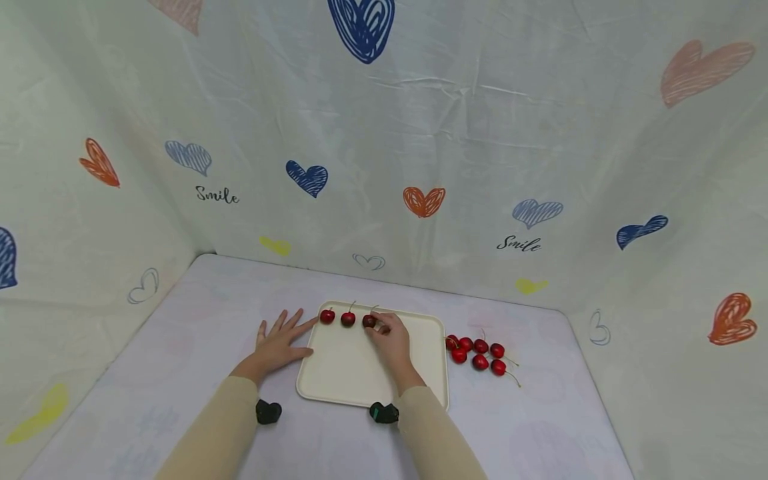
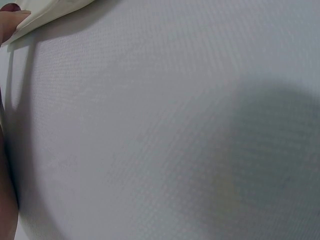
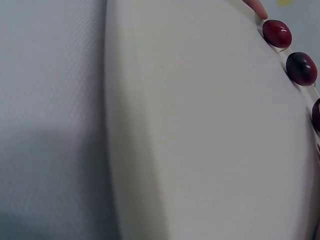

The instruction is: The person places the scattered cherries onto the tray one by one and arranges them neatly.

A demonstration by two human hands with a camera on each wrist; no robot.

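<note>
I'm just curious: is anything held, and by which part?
The right hand pinches the rightmost cherry on the tray, by its round body; the left hand holds nothing.

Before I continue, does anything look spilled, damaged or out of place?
Nothing stands out; no spill or damage shows. Three cherries sit in line on the tray, the third in the right hand; other cherries lie beside the tray.

A whitish table (image 1: 528,427) with faint pastel patches is enclosed on three sides by pale hanging sheeting. Behind the table, the back sheet (image 1: 468,133) is creased and carries scribbled hearts (image 1: 424,202) in blue, orange, pink and yellow (plus "Smile" (image 1: 218,195) twice, in black script). Left of the table hangs a heart-printed side sheet (image 1: 48,340); right of the table, another (image 1: 672,400). The light is soft.
</note>
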